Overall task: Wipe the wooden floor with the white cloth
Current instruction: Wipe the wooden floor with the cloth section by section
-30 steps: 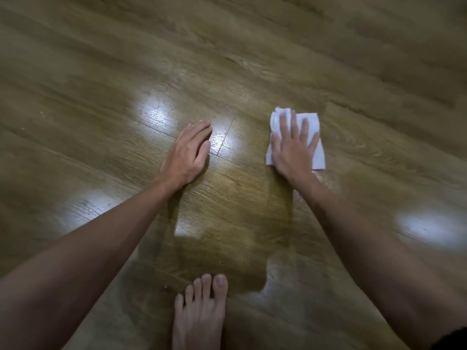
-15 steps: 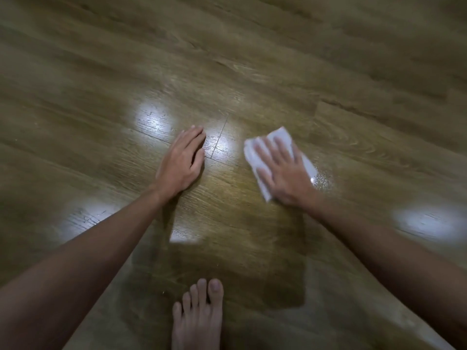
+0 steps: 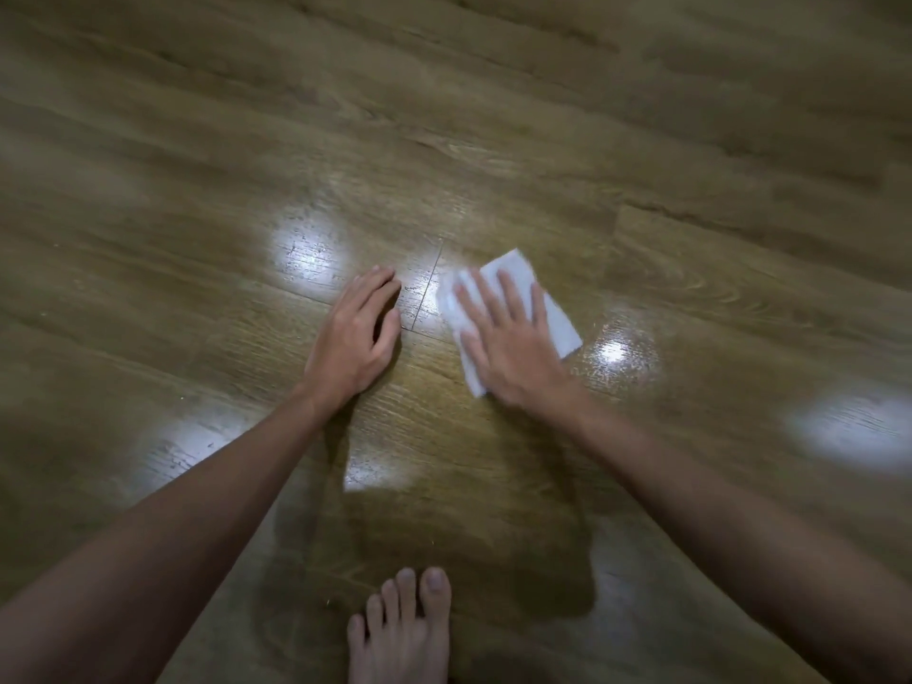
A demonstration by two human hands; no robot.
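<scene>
pressing white cloth [image 3: 513, 288] flat on wooden floor [image 3: 493, 140], right hand [image 3: 513, 348] fingers straight; left hand [image 3: 353, 338] flat, holding nothing.

white cloth [image 3: 552, 318] partly hidden under right hand [image 3: 513, 353], foot [image 3: 399, 634] cut off at bottom edge

A bare foot [image 3: 402, 629] stands at the bottom edge of the view, toes pointing away from the camera, with a dark shadow [image 3: 444, 550] lying just ahead of it and bright glare patches [image 3: 308, 256] around.
</scene>
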